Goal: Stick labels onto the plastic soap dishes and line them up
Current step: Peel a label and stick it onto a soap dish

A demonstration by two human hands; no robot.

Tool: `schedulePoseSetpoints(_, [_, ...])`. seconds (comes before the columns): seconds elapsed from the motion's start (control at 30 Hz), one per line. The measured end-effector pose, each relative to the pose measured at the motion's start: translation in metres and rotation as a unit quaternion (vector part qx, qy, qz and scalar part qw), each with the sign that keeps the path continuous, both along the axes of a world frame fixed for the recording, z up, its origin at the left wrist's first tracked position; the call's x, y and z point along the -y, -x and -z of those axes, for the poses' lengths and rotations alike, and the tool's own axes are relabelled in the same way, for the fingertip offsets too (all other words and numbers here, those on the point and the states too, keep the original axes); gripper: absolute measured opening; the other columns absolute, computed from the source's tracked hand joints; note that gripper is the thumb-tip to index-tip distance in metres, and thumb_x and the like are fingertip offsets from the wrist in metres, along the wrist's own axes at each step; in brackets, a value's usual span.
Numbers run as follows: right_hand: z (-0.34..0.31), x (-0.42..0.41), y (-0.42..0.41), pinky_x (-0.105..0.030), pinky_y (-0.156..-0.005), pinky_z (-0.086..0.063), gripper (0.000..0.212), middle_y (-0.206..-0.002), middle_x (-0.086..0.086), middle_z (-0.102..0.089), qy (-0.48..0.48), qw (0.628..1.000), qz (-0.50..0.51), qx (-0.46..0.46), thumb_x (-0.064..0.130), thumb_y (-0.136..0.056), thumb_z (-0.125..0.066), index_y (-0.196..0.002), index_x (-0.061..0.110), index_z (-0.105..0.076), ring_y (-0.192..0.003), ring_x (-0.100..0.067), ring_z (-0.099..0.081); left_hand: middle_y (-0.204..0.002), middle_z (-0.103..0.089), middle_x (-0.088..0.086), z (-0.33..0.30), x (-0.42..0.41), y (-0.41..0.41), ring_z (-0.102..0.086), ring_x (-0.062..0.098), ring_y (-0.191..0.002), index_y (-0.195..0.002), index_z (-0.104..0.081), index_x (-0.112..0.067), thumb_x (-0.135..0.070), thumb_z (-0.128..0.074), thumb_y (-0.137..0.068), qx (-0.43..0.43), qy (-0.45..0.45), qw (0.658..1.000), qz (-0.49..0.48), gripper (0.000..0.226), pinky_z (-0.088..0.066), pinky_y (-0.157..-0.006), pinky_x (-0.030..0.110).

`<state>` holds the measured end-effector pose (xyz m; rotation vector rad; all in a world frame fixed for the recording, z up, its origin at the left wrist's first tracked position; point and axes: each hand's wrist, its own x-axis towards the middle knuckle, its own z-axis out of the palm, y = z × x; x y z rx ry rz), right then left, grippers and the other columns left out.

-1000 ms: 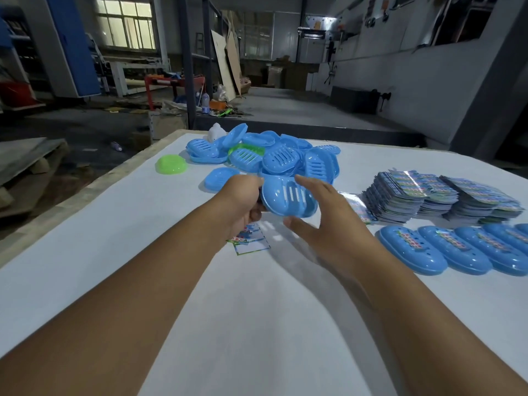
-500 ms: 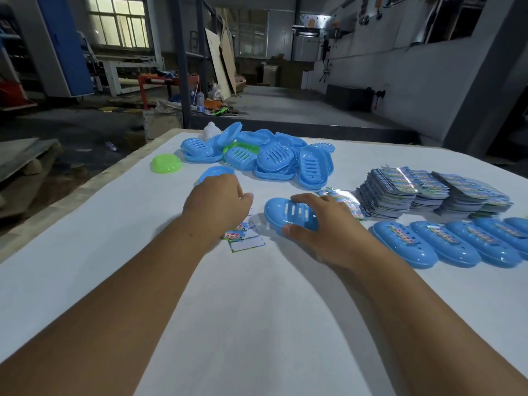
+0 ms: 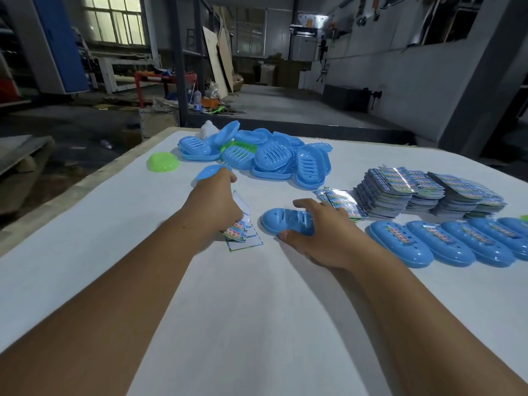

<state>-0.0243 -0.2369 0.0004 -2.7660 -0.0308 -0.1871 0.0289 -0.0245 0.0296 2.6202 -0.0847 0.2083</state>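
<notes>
Near the middle of the frame the right hand [image 3: 323, 235] grips a blue soap dish [image 3: 285, 221] lying upside down on the white table [image 3: 257, 310], fingers curled over its far edge and thumb against its near edge; the dish pokes out to the left of the palm. Just left of it, the left hand [image 3: 217, 204] is curled around a label [image 3: 238, 224], pinching it so it stands up off the table, with another label sheet [image 3: 247, 242] flat beneath. To the right, a row of labelled dishes [image 3: 440, 244] runs toward the frame's edge. Behind them sit stacks of labels [image 3: 423, 192], and at upper centre a heap of unlabelled blue dishes [image 3: 265, 158] with a green dish [image 3: 163, 162] to its left.
</notes>
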Motion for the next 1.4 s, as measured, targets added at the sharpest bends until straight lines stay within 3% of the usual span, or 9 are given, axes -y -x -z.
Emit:
schedulePoseSetpoints(0.2, [-0.005,-0.003,0.001,-0.041,-0.106,-0.042,0.072,-0.14,0.006,-0.055,-0.082,0.994,0.014,0.067,0.068,-0.082,-0.066,-0.144,0.036,-0.048,-0.132,-0.022,-0.045,-0.094,-0.072,-0.003,-0.011,0.005,0.0,-0.07,0.016,-0.09,-0.102,-0.064,-0.024,-0.035,-0.084,-0.077,0.013,0.229,0.973,0.02,0.034,-0.055,-0.086,0.033])
schedulePoseSetpoints(0.33, [-0.012,-0.01,0.0,-0.015,-0.075,-0.051,0.04,-0.097,0.014,-0.077,-0.331,0.938,-0.041,0.092,0.039,-0.09,-0.075,-0.127,0.027,-0.063,-0.089,0.001,-0.07,-0.082,-0.078,0.0,-0.012,0.015,0.011,-0.074,0.015,-0.079,-0.089,-0.071,-0.017,-0.024,-0.086,-0.078,-0.023,0.339,0.935,0.106,0.02,-0.057,-0.079,0.031])
schedulePoseSetpoints(0.4, [-0.013,-0.011,0.0,-0.018,-0.068,-0.055,0.023,-0.082,0.01,-0.079,-0.38,0.918,-0.071,0.087,0.022,-0.092,-0.074,-0.112,0.03,-0.067,-0.076,-0.002,-0.073,-0.081,-0.078,0.004,-0.011,0.019,0.014,-0.074,0.019,-0.079,-0.091,-0.072,-0.017,-0.021,-0.084,-0.08,-0.036,0.35,0.927,0.128,0.016,-0.059,-0.082,0.035])
schedulePoseSetpoints(0.5, [-0.014,-0.01,-0.002,-0.028,-0.074,-0.06,0.022,-0.081,0.005,-0.079,-0.398,0.909,-0.059,0.106,0.014,-0.092,-0.073,-0.111,0.026,-0.07,-0.078,-0.01,-0.076,-0.078,-0.077,0.001,-0.011,0.022,0.014,-0.065,0.009,-0.067,-0.095,-0.068,-0.025,-0.025,-0.08,-0.083,-0.031,0.341,0.931,0.125,0.016,-0.054,-0.068,0.029])
schedulePoseSetpoints(0.73, [-0.015,-0.005,-0.005,-0.018,-0.063,-0.058,0.021,-0.078,0.015,-0.078,-0.442,0.889,-0.04,0.108,0.013,-0.095,-0.07,-0.103,0.03,-0.064,-0.077,-0.005,-0.076,-0.066,-0.072,-0.015,-0.013,0.023,0.016,-0.057,-0.013,-0.054,-0.098,-0.064,-0.036,-0.022,-0.078,-0.08,-0.03,0.291,0.948,0.124,0.027,-0.04,-0.04,0.009])
schedulePoseSetpoints(0.97, [-0.016,-0.004,-0.005,-0.014,-0.061,-0.056,0.024,-0.074,0.017,-0.076,-0.437,0.891,-0.041,0.115,0.013,-0.094,-0.071,-0.089,0.036,-0.063,-0.075,-0.003,-0.075,-0.078,-0.077,-0.002,-0.015,0.022,0.018,-0.059,-0.004,-0.058,-0.103,-0.064,-0.035,-0.019,-0.078,-0.079,-0.028,0.289,0.948,0.128,0.032,-0.042,-0.043,0.012])
schedulePoseSetpoints(1.13, [-0.012,-0.003,-0.007,-0.025,-0.069,-0.057,0.026,-0.085,0.008,-0.076,-0.385,0.913,0.025,0.134,0.027,-0.089,-0.077,-0.111,0.028,-0.063,-0.072,-0.001,-0.072,-0.074,-0.077,-0.006,-0.014,0.024,0.018,-0.056,-0.005,-0.05,-0.101,-0.062,-0.031,-0.014,-0.081,-0.079,-0.025,0.303,0.942,0.141,0.034,-0.037,-0.039,0.01])
schedulePoseSetpoints(1.23, [-0.01,-0.003,-0.007,-0.023,-0.06,-0.045,0.021,-0.083,0.012,-0.065,-0.28,0.942,0.055,0.179,0.039,-0.083,-0.08,-0.092,0.028,-0.064,-0.061,-0.002,-0.057,-0.074,-0.077,-0.008,-0.012,0.024,0.018,-0.059,0.001,-0.054,-0.101,-0.059,-0.031,-0.014,-0.079,-0.08,-0.019,0.303,0.941,0.149,0.034,-0.039,-0.041,0.013])
schedulePoseSetpoints(1.4, [-0.008,-0.01,-0.004,-0.025,-0.056,-0.045,0.024,-0.061,0.011,-0.07,-0.288,0.946,0.009,0.148,0.036,-0.085,-0.078,-0.068,0.021,-0.072,-0.052,0.0,-0.055,-0.075,-0.076,-0.012,-0.006,0.026,0.02,-0.059,-0.001,-0.053,-0.099,-0.055,-0.035,-0.015,-0.075,-0.081,0.019,0.272,0.948,0.166,0.033,-0.044,-0.048,0.013])
